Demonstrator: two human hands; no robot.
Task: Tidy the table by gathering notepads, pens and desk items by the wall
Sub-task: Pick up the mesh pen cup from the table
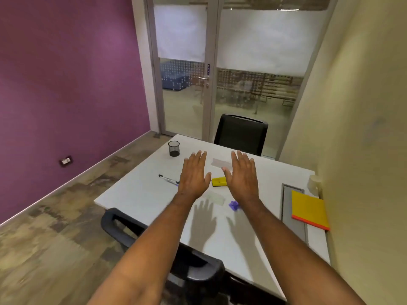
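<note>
From the head camera, both arms reach out over the white table (136,190), the left hand (195,172) and the right hand (242,175) held flat above it, palms down and fingers straight, grasping nothing; their shadows fall on the tabletop nearer the person, so neither hand appears to touch it. The desk items are scattered: a black mesh pen cup (174,148) stands near the far left corner, a pen (169,179) lies just left of the left hand, a small yellow item (219,182) sits between the two hands, and a small purple object (234,205) lies beside the right forearm. Two pale flat slips, one beyond the hands (220,162) and one below them (217,198), are too faint to identify. A yellow notepad (308,209) with an orange edge already lies at the right side, against the cream wall (363,150), partly over a grey cable tray (288,205). The gathering seems hardly begun. To do it well, I would take the nearest pieces first: pinch the pen by its barrel with the left hand, lift the yellow item with the right, and set them beside the notepad close to the wall rather than sliding them, since the small purple piece could be swept off the edge.
</note>
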